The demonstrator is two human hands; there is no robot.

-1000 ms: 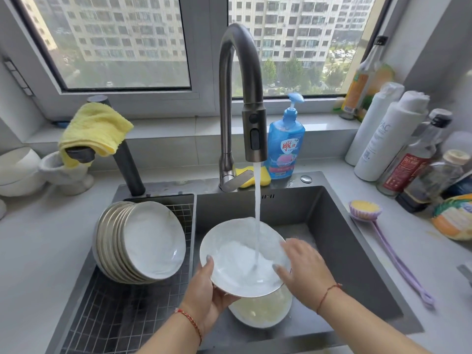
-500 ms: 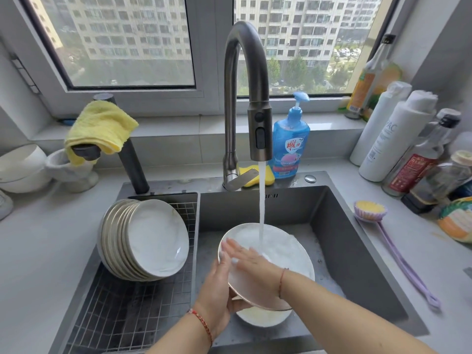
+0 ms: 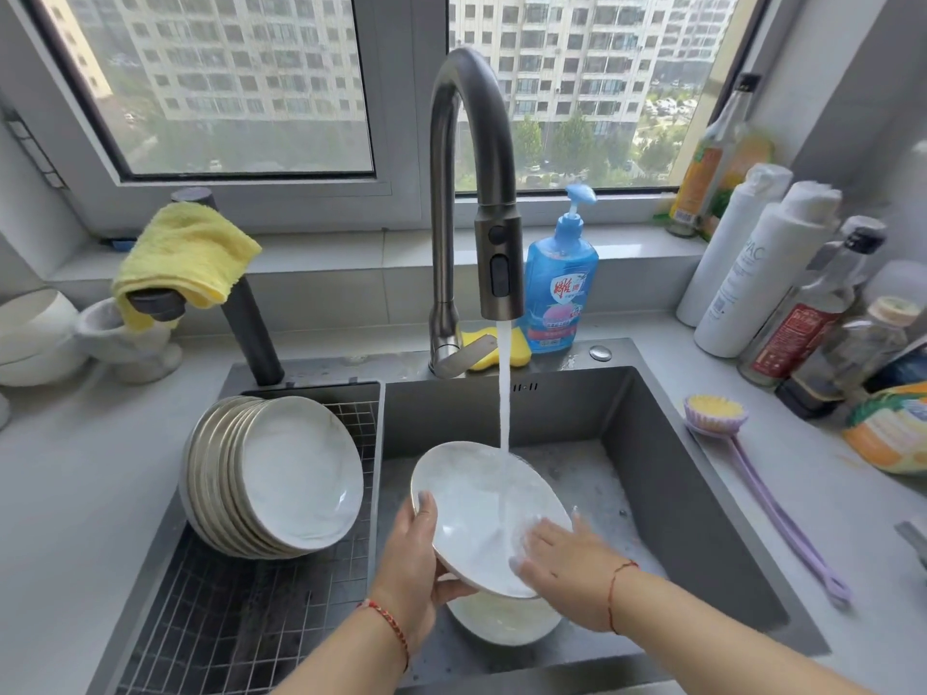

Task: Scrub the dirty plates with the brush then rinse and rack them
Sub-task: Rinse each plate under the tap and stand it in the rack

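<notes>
A white plate [image 3: 471, 499] is tilted under the running water from the faucet [image 3: 499, 263]. My left hand [image 3: 411, 559] grips its left rim, thumb on the face. My right hand [image 3: 567, 554] lies with flat fingers on the plate's lower right face, in the water. Another plate [image 3: 501, 619] sits in the sink [image 3: 692, 494] underneath, mostly hidden. Several washed plates [image 3: 281, 474] lean stacked in the wire rack [image 3: 241, 619] on the left. The purple long-handled brush [image 3: 722, 418] lies on the counter to the right of the sink.
A blue soap bottle [image 3: 562, 283] and yellow sponge [image 3: 481, 343] stand behind the sink. Bottles [image 3: 767, 273] crowd the right counter. A yellow cloth [image 3: 185, 253] hangs on a dark tap at left, near white bowls [image 3: 30, 333].
My right hand has slid from the plate's upper left across to its lower right face. The plate has tilted so its face shows more, still under the stream.
</notes>
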